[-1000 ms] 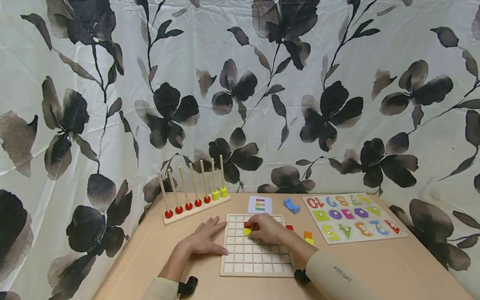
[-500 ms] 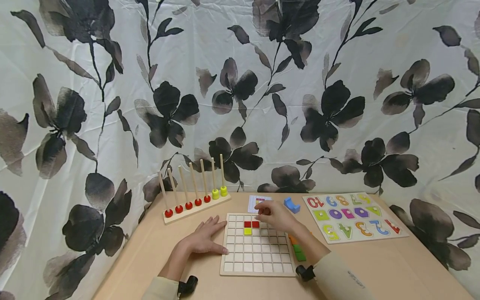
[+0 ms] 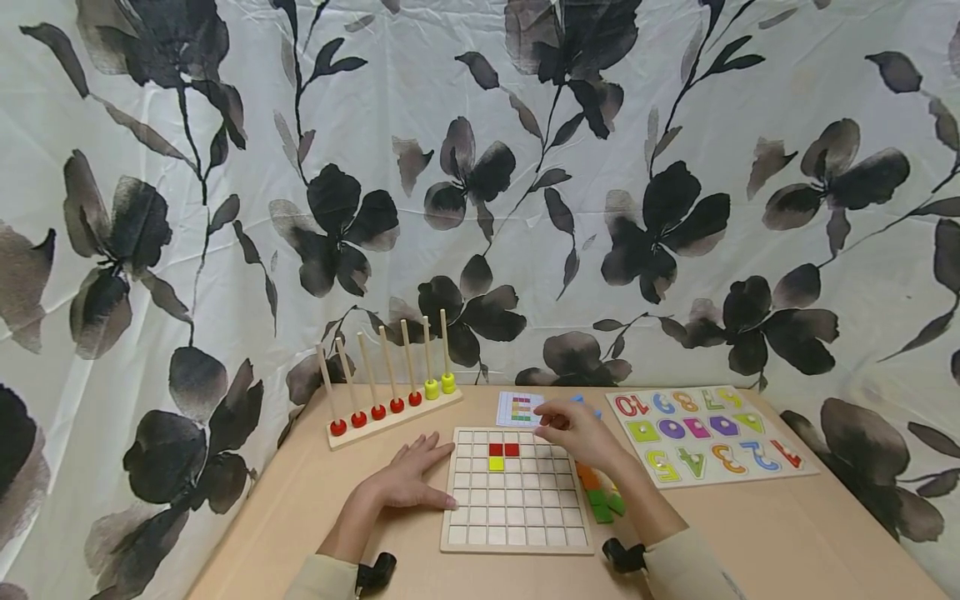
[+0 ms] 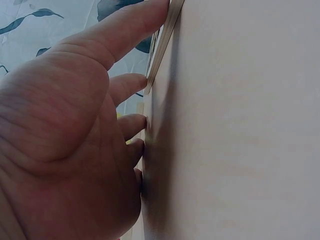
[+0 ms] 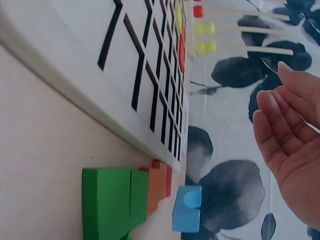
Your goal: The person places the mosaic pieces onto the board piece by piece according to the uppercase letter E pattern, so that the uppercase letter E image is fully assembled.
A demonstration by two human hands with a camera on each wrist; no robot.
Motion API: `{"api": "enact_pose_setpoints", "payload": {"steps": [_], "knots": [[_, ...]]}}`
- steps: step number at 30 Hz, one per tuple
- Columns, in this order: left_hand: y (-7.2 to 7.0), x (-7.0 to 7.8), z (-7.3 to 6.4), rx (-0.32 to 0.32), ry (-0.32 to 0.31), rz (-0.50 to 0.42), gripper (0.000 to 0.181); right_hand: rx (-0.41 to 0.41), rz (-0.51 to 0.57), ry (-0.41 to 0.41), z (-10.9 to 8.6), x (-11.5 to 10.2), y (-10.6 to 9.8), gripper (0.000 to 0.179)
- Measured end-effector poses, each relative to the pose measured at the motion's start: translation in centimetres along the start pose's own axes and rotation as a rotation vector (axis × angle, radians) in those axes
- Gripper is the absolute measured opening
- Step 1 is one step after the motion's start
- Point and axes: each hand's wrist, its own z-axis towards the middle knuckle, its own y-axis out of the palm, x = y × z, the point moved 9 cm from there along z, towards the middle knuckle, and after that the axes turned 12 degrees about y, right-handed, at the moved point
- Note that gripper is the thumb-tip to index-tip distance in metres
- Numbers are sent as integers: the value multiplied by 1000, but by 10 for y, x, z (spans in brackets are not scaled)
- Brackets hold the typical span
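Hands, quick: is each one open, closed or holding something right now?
Left hand: open, fingers spread, thumb against the grid board's left edge.
Right hand: open, fingers loosely curled, holding nothing.

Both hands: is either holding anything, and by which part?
Nothing is held: the right hand is empty; the left hand only touches the wooden grid board at its left edge.
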Motion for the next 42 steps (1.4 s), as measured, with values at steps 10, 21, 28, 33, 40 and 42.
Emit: {"api": "enact_pose_setpoints", "payload": {"steps": [10,21,28,33,40,42], "knots": [[1,2,-1,-5,9,-8,100,-32,-165,186,1,57,-12,26],[1,2,0,-1,10,4,100,-110,-240,206,2,85,-12,12],[1,2,-1,-3,12,11,100,-149,-282,138,4,80,-11,10],[0,1,-1,-4,9,2,99,-156,-326,169,6,82,-11,11],[1,0,0,0,13,5,99,-165,-323,137,6,80,-9,16],[0,-1,0,0,12,3,99,-161,-288,133,7,78,-9,17]]}}
